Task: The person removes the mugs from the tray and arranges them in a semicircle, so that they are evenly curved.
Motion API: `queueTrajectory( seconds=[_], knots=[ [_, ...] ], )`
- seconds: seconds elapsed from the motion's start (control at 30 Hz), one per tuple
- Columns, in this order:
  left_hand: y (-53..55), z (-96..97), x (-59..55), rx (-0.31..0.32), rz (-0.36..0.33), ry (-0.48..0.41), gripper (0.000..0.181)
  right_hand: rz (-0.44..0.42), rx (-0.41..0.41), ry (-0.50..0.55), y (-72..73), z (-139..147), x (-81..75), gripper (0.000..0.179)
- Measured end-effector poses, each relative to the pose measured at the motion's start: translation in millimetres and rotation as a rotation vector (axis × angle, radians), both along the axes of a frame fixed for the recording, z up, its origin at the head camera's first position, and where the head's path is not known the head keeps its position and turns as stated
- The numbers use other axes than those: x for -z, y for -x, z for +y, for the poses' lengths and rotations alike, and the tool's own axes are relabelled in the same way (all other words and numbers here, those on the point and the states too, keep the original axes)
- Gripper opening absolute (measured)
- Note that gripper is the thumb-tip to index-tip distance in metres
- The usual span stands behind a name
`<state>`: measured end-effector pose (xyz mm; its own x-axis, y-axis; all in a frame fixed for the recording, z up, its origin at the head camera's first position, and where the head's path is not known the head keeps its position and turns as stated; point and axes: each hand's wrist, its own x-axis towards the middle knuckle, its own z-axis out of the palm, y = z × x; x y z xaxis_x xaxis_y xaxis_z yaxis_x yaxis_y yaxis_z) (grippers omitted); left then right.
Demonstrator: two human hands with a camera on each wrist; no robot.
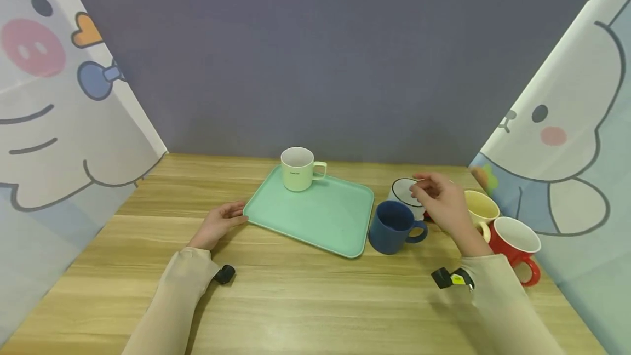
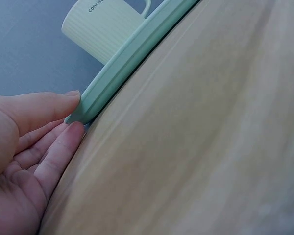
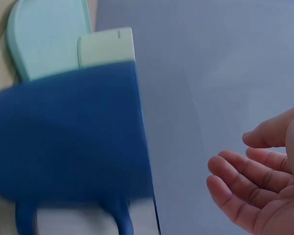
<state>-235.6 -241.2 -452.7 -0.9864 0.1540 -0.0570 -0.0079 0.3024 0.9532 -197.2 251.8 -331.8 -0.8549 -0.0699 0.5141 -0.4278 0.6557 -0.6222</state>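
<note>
At its left corner, the mint-green tray is pinched by my left hand; in the left wrist view the thumb lies on the edge and fingertips are at its underside. A pale green ribbed mug stands upright on the tray's far left part. My right hand hovers with loosely bent fingers and nothing in them, its fingertips over the right side of a white mug with a dark rim. Just in front of that one is a blue mug, close to the tray's right edge, handle pointing right.
Right of and partly behind my right forearm stand a yellow mug and a red mug with a white inside. A grey panel rises behind the wooden table, and cartoon-print sheets flank both sides.
</note>
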Motion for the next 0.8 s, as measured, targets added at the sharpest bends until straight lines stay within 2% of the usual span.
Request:
queueTrajectory(
  seconds=[0.27,0.43,0.53,0.8],
  knots=[
    [-1.4,5.2,-2.1,0.008,0.011,-0.005,0.058,-0.029,-0.105,0.01,29.5,-40.2,2.6,0.022],
    [-3.0,5.6,-4.2,0.009,0.001,-0.008,0.057,-0.151,-0.19,0.046,40.8,-65.9,8.2,0.03],
    [-3.6,5.6,-4.4,0.01,-0.005,-0.001,0.057,-0.218,-0.213,0.059,45.7,-81.5,10.9,0.034],
    [-1.5,2.7,-2.3,0.006,0.007,-0.011,0.058,-0.202,-0.243,0.058,64.4,-118.3,16.5,0.035]
  ],
)
